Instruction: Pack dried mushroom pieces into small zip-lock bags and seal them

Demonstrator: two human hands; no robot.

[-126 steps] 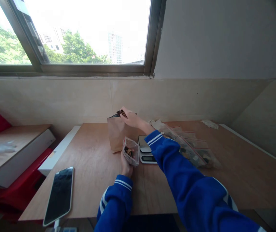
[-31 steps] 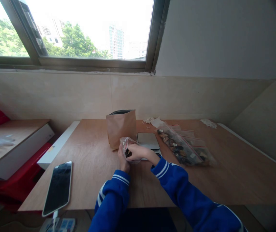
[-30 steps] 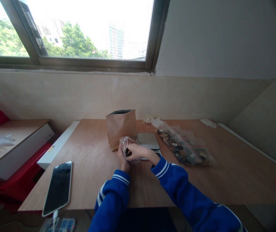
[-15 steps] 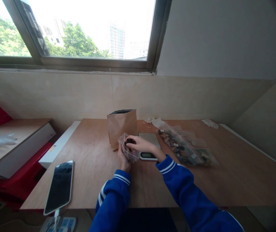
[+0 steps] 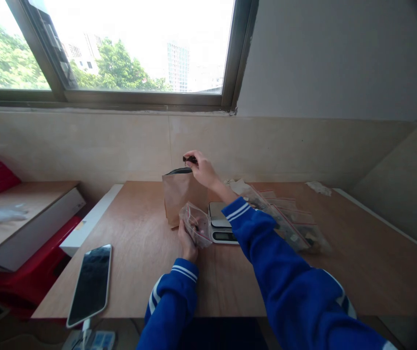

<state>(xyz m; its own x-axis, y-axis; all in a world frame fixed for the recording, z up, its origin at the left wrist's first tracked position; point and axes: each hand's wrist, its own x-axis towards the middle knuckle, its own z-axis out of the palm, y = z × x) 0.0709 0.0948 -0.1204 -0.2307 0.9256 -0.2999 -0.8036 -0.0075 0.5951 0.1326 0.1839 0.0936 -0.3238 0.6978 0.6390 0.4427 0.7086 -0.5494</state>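
My right hand (image 5: 203, 170) is closed on a small bunch of dark brown dried pieces (image 5: 190, 159), just above the mouth of a brown paper bag (image 5: 179, 197). The bag stands upright with its top open and a dark lining showing. In front of it, my left hand (image 5: 187, 243) grips a clear zip bag (image 5: 199, 226) by its side. That zip bag gapes open, with a little dark matter inside. Right beside it is a flat kitchen scale (image 5: 220, 216) with a small display, partly covered by my right sleeve.
Several clear zip bags (image 5: 305, 228) with dried contents lie right of the scale, partly behind my arm. A charging smartphone (image 5: 90, 284) rests at the table's left edge. Crumpled white material (image 5: 318, 188) sits near the wall. A second desk (image 5: 29, 187) stands at left.
My right hand has come up out of the clear zip bag with dark pieces and moved over the paper bag's mouth. My left hand keeps hold of the zip bag in about the same place.
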